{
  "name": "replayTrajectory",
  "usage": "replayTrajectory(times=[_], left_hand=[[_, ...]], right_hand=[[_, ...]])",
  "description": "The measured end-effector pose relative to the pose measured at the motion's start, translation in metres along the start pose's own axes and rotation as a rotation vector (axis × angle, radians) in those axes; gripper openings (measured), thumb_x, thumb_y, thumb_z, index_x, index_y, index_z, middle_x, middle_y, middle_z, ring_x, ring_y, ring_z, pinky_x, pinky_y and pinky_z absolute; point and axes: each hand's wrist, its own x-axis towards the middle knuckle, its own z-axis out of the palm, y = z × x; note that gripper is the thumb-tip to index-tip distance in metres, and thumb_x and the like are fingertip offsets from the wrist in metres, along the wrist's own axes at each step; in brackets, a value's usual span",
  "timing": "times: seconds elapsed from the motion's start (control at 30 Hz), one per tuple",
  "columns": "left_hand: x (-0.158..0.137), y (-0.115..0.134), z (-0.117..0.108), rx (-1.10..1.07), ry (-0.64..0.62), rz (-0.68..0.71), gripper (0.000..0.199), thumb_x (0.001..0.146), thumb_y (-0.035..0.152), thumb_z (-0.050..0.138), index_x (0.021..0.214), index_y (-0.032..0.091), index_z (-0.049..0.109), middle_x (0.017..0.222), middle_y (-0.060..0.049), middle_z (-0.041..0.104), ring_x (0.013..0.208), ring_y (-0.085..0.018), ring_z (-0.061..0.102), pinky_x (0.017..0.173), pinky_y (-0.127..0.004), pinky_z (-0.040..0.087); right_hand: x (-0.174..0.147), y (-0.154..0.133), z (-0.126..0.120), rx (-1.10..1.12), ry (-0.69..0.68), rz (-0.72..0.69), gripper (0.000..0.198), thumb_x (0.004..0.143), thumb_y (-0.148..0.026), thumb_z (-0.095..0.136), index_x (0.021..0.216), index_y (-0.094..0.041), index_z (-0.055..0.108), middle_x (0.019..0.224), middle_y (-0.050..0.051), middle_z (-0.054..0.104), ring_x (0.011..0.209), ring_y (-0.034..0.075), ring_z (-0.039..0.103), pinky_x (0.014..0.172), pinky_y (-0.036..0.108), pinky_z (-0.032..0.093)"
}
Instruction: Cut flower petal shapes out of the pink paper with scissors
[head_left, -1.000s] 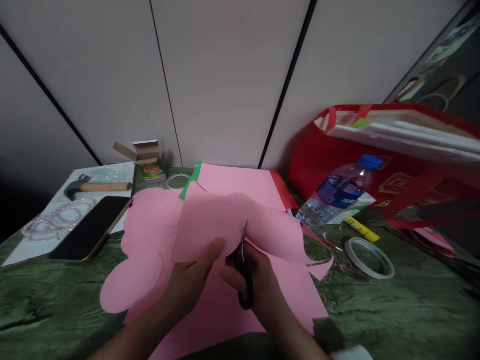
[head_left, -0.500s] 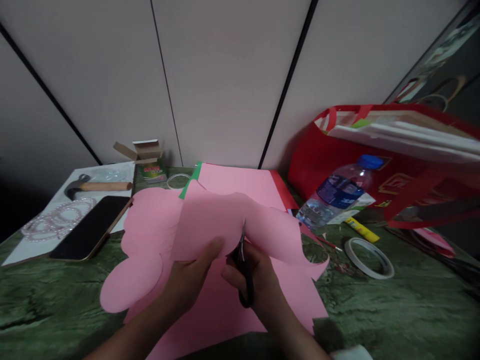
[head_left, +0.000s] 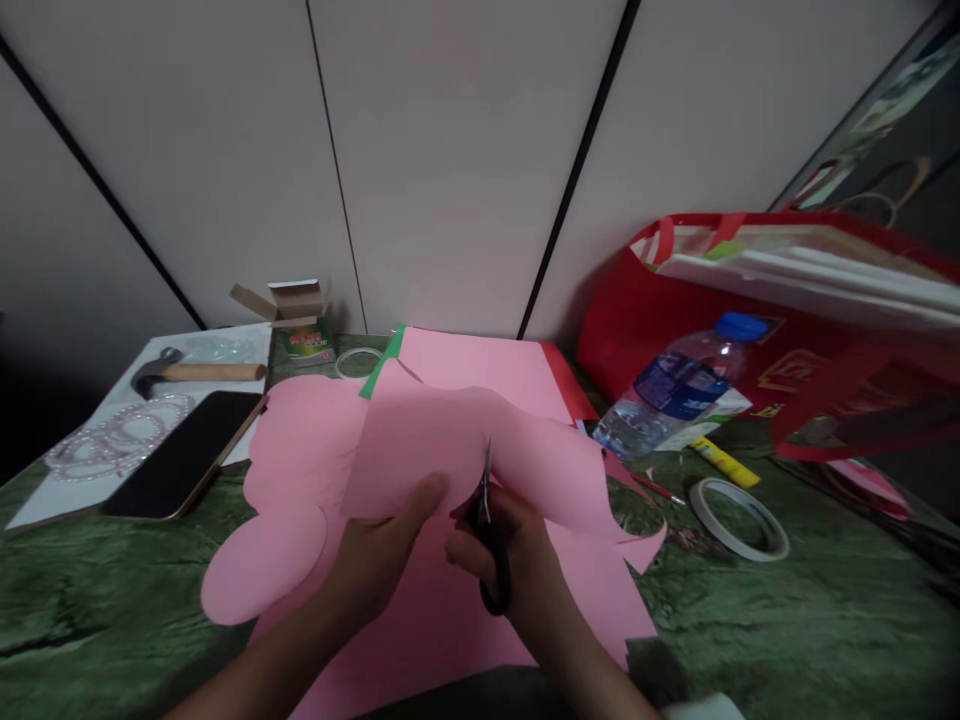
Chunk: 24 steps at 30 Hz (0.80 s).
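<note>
Centrally, scissors [head_left: 495, 570] in right fingers [head_left: 517, 510], paper [head_left: 427, 430] beyond

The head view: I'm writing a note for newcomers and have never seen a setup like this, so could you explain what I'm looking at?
There is no machine here: these are a person's two bare hands, seen by a camera worn on the head that looks forward and down. The right hand holds scissors, with a blade showing over a pink sheet. The left hand holds that sheet, thumb on top; its other fingers are mostly hidden. On the green table, to the left, are a pink cut-out, a phone, a hammer and an open box. To the right are a bottle, a roll of tape and a red bag.
</note>
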Motion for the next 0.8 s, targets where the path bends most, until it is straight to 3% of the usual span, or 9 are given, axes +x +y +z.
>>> replayTrajectory(times=[0.3,0.47,0.8], left_hand=[[0.007,-0.005,-0.005,-0.069,-0.069,0.008,0.025,0.063,0.039,0.067,0.073,0.017,0.063,0.077,-0.007,0.07,0.078,-0.023,0.063,0.069,-0.032,0.049],[0.011,-0.009,-0.009,-0.042,-0.103,0.022,0.023,0.066,0.04,0.066,0.073,0.018,0.063,0.071,-0.003,0.068,0.071,-0.019,0.061,0.061,-0.027,0.048],[0.014,-0.015,-0.011,-0.088,-0.124,0.059,0.02,0.068,0.038,0.066,0.073,0.019,0.064,0.072,-0.002,0.066,0.071,-0.017,0.059,0.061,-0.025,0.048]], right_hand=[[-0.001,-0.001,0.001,0.022,0.001,0.071,0.03,0.058,-0.035,0.074,0.071,-0.018,0.053,0.053,-0.006,0.046,0.048,0.01,0.044,0.047,0.023,0.033],[-0.001,-0.004,0.002,-0.011,0.018,0.084,0.031,0.058,-0.038,0.073,0.069,-0.018,0.052,0.051,-0.007,0.045,0.045,0.009,0.043,0.045,0.023,0.032],[-0.002,-0.007,0.004,-0.003,-0.003,0.067,0.028,0.062,-0.037,0.069,0.064,-0.018,0.05,0.048,-0.006,0.044,0.043,0.008,0.04,0.042,0.021,0.029]])
